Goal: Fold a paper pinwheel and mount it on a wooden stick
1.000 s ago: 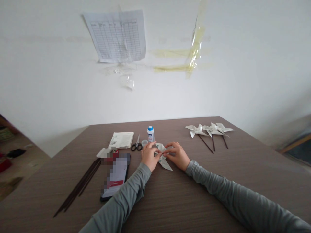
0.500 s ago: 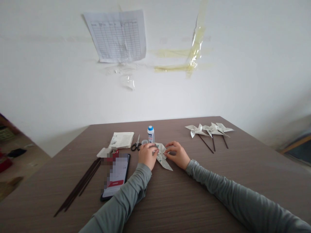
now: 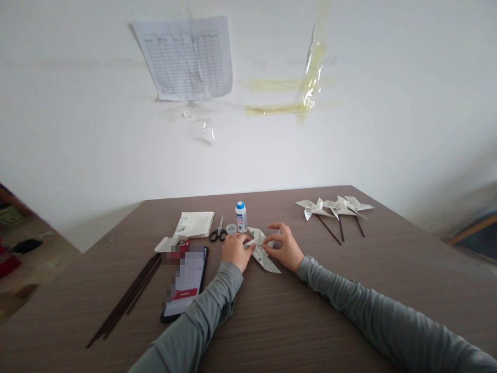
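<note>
A partly folded paper pinwheel (image 3: 267,260) lies on the table between my hands, one printed blade pointing toward me. My left hand (image 3: 236,252) pinches its left side between thumb and fingers. From the right, my right hand (image 3: 285,247) pinches the paper near the pinwheel's centre, thumb and index finger close together. Just behind the paper stands a white glue bottle (image 3: 241,217) with a blue cap. A small clear cup (image 3: 231,228) and black-handled scissors (image 3: 218,234) are close to my left hand.
Finished paper pinwheels (image 3: 339,208) on brown sticks lie at the back right. To the left are a stack of paper squares (image 3: 195,224), a small red box (image 3: 181,249), several brown sticks (image 3: 130,295) and a phone (image 3: 186,285). A white wall (image 3: 252,160) stands behind the table.
Both hands stay over the pinwheel. Its front blade has shifted slightly to the right, and the paper near the centre is turned a little between my fingers.
</note>
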Available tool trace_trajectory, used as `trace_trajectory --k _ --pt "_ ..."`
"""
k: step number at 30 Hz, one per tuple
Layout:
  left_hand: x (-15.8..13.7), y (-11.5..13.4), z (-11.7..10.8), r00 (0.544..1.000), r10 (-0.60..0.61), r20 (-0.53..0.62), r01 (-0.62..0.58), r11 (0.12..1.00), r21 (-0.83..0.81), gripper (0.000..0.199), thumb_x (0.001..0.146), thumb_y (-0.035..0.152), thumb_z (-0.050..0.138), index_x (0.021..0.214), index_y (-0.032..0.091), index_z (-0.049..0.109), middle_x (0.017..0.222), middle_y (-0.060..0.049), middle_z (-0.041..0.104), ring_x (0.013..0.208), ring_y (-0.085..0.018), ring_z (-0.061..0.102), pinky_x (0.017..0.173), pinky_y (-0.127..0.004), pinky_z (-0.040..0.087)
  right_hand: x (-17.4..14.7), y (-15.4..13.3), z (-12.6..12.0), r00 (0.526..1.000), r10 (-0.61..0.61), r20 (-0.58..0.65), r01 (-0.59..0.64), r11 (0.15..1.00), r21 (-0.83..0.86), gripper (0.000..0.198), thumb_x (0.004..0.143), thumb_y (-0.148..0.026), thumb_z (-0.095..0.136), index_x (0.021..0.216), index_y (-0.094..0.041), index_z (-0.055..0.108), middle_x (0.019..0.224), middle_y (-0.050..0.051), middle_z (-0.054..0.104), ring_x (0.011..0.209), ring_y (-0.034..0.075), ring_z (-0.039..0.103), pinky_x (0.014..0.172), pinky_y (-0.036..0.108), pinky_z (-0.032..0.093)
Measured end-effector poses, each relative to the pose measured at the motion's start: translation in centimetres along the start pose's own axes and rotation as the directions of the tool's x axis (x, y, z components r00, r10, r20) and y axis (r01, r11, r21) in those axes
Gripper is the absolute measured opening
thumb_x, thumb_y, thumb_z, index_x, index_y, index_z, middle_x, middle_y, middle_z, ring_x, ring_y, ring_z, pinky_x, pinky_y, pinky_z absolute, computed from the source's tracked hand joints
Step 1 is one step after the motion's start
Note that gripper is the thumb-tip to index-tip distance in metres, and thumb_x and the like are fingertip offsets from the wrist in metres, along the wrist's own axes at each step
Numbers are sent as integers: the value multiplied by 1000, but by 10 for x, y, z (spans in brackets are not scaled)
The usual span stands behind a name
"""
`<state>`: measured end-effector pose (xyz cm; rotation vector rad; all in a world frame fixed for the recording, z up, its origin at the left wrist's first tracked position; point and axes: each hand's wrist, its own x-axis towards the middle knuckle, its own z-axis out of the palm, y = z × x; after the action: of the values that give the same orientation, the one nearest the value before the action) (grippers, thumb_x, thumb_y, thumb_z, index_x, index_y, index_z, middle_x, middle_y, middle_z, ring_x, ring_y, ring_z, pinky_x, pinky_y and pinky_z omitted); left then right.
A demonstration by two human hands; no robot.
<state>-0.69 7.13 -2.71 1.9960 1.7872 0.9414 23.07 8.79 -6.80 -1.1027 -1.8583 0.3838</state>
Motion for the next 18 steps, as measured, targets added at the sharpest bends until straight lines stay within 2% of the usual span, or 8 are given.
trace_trajectory --k 4,9,15,18 --pt "0 4 -1 1000 27 3 -27 996 -89 11 97 15 97 98 24 91 114 -11 97 121 -35 89 119 -52 69 -1 0 -1 1000 -5 -11 5 1000 -27 11 93 -24 108 91 -30 98 153 16 84 148 46 77 131 73 64" --pt "-3 8 -4 1000 22 0 -22 982 -189 14 99 13 93 96 25 86 109 -6 96 114 -30 91 114 -46 71 -1 0 -5 1000 -9 1 9 999 -51 11 93 -25 108 92 -32 99 152 15 86 146 45 77 130 71 63" --pt "-6 11 -8 999 19 30 -10 964 -266 17 99 11 89 96 26 81 109 -3 96 114 -26 92 112 -40 71 -1 2 -7 997 -10 79 19 994 -108 14 95 -23 108 95 -36 102 116 9 92 128 40 80 123 63 64" --pt "-6 11 -8 999 24 44 -9 955 -297 17 98 12 89 96 27 80 107 -1 96 112 -26 93 109 -39 72 0 4 -7 996 -36 75 46 991 -129 16 94 -24 110 96 -38 102 111 7 92 125 39 79 123 62 64"
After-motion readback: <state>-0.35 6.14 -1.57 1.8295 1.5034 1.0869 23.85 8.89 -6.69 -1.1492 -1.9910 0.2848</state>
